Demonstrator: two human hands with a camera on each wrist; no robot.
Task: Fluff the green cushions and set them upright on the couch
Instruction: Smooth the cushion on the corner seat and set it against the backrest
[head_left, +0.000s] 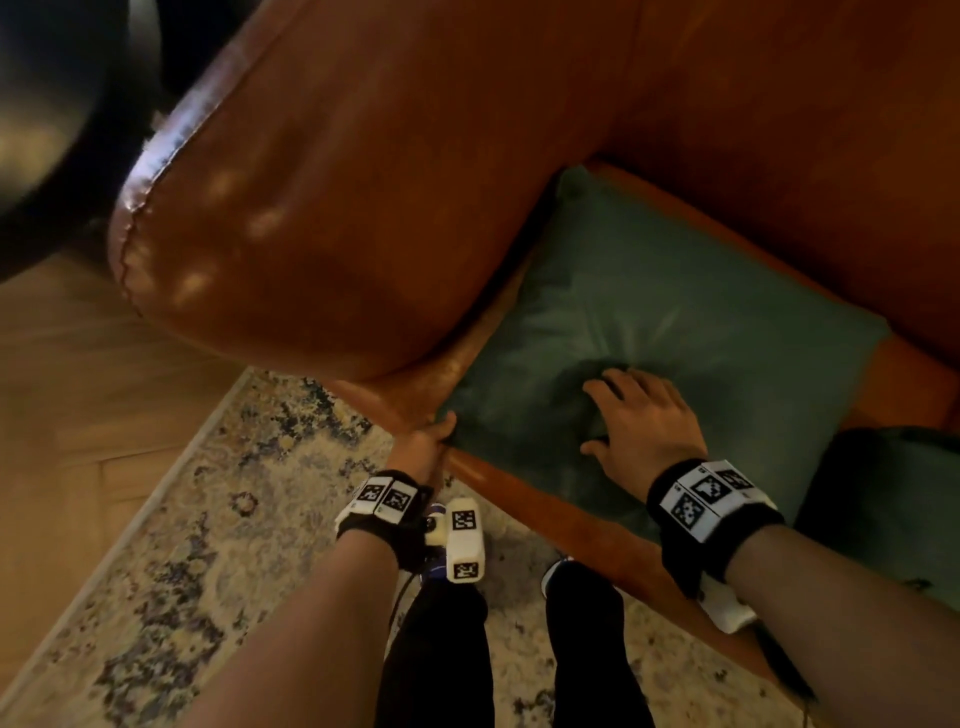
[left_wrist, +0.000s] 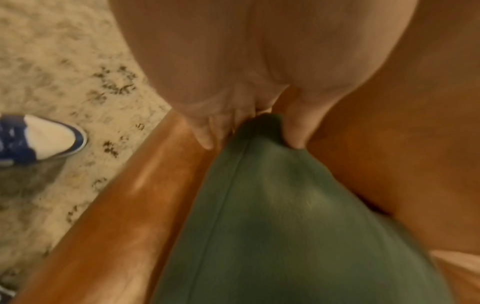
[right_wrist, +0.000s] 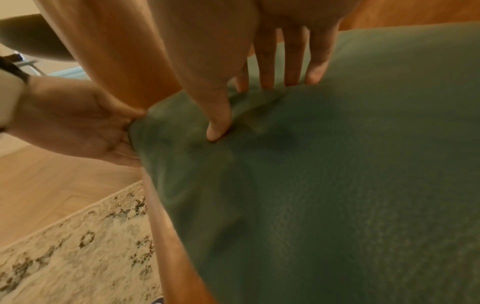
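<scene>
Head view had the green cushion (head_left: 649, 312) lying flat on the seat of the brown leather couch (head_left: 363, 182), tucked into the corner where the armrest meets the backrest, its near edge hanging right at the seat's front lip. My left hand (head_left: 426, 441) was pinching the near-left corner, thumb on top and fingers curled under. My right hand (head_left: 644, 415) sat on top of the fabric near the front edge, fingers spread and digging in, so the cover was dimpled around them. A second green cushion (head_left: 883, 493) lay just beside the first on the right, mostly cut off by the frame. Room-wise, the armrest boxed in the left side and the backrest the far side; the front was open over the patterned rug (head_left: 208, 545) and wood floor (head_left: 67, 364).

Left wrist cam caught the corner pinch up close plus the cushion's side seam, and a blue-and-white shoe (left_wrist: 39, 137) on the rug. Right wrist cam showed my thumb tip pushed into the fabric, which the head view hid.
</scene>
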